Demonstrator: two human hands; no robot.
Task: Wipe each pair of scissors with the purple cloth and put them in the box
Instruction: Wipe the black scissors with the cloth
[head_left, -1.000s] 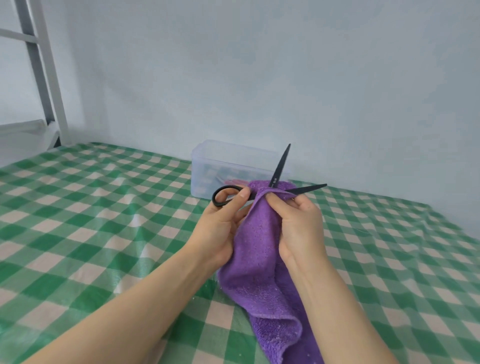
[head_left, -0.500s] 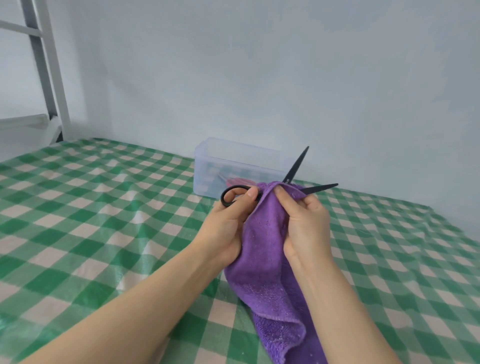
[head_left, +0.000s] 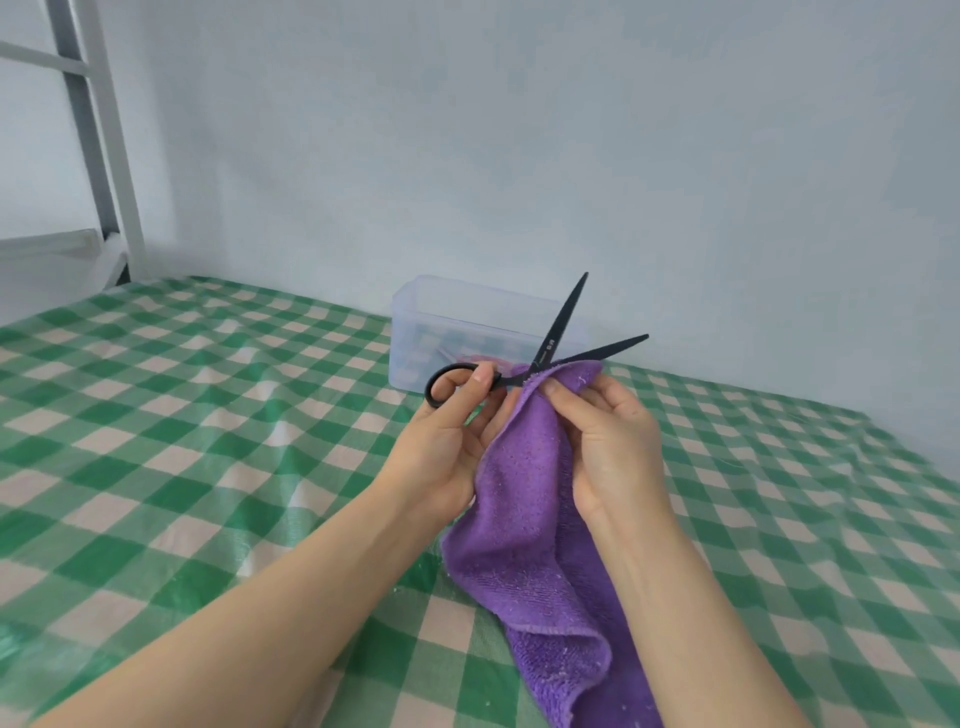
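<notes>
A left hand (head_left: 441, 441) grips open black scissors (head_left: 540, 358) by the handle while the right hand (head_left: 608, 441) pinches the purple cloth (head_left: 519, 519) around one blade, before a clear box (head_left: 415, 332).

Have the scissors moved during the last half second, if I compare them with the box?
Yes. Against the box, the scissors went slightly left: the upper blade tip was past its right end, now it lines up with it.

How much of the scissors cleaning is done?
Something reddish already lies in the clear box, perhaps wiped scissors, too blurry to tell. In hand: the left hand holds open black scissors, the right hand pinches the purple cloth on their blades. Left: boxing this pair.
</notes>
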